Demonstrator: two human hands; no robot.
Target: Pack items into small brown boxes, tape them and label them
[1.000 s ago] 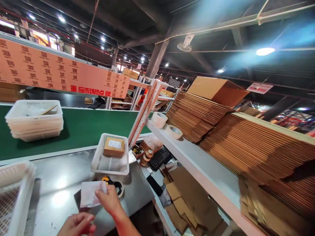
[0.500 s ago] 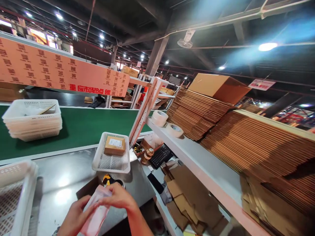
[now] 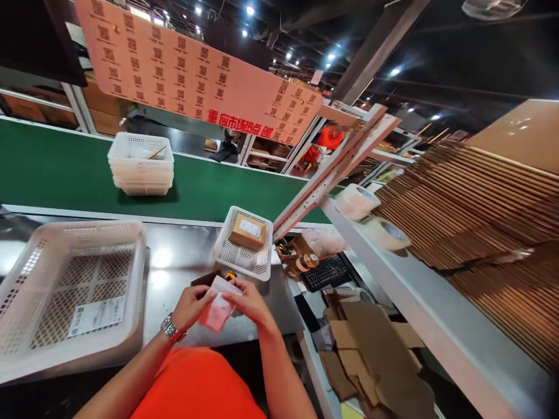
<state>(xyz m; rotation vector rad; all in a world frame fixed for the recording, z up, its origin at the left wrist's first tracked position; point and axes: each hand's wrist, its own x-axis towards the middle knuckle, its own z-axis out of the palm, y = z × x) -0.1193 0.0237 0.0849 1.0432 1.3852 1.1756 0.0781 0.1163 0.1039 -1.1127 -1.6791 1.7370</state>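
Note:
In the head view, a soft pink-and-white plastic packet (image 3: 213,315) is held between both hands above the metal bench. My left hand (image 3: 190,306), with a watch on its wrist, pinches the packet's left side. My right hand (image 3: 250,302) grips its upper right side, the fingers partly hidden behind it. Just beyond the packet stands a dark brown open box (image 3: 205,279), mostly covered. Beside that shows a yellow tool (image 3: 230,275), probably a tape dispenser. Farther back, a white basket (image 3: 222,256) holds a labelled carton (image 3: 247,232).
A large white basket (image 3: 138,279) with a printed slip (image 3: 96,316) stands left. Stacked baskets (image 3: 142,174) sit on the green conveyor (image 3: 56,163). At right, a shelf (image 3: 393,285) carries tape rolls (image 3: 357,201) and flattened cardboard (image 3: 489,192); a keyboard (image 3: 327,273) lies below.
The view has swung left and down, bringing the large left basket and my orange shirt into sight. Both hands still hold the packet, whose upper end now looks spread wider.

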